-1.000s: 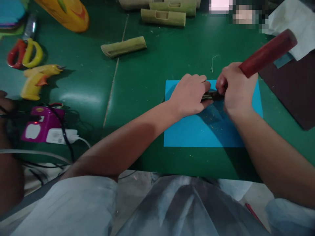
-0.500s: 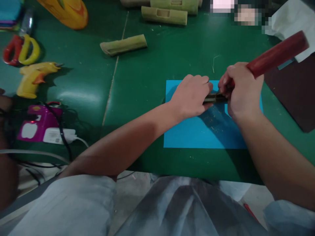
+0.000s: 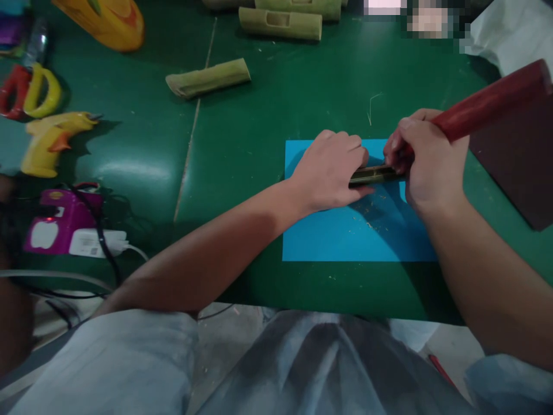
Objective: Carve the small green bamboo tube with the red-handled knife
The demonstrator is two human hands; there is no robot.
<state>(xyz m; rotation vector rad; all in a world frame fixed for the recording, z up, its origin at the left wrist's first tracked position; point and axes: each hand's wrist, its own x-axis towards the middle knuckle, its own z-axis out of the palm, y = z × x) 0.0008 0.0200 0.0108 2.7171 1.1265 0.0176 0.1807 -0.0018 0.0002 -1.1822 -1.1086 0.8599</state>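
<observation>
My left hand point(image 3: 330, 170) is closed on a slim, dark greenish-brown bamboo stick point(image 3: 375, 174), pressing it down over a blue sheet point(image 3: 322, 236). My right hand point(image 3: 432, 158) grips a tool with a thick red handle point(image 3: 492, 102), which points up to the right. The tool's working end is hidden behind the right fingers, close to the stick's right part. Small pale shavings point(image 3: 367, 222) lie on the sheet below the hands.
A cut bamboo piece point(image 3: 209, 79) and notched bamboo tubes point(image 3: 298, 26) lie farther back. At left are scissors point(image 3: 42, 89), a yellow glue gun point(image 3: 54, 138) and a purple power block point(image 3: 58, 222) with cables. A dark brown board point(image 3: 518, 161) lies at right.
My right hand and the red-handled tool have slid slightly right along the stick, so more of it shows between my hands. The view has shifted a little.
</observation>
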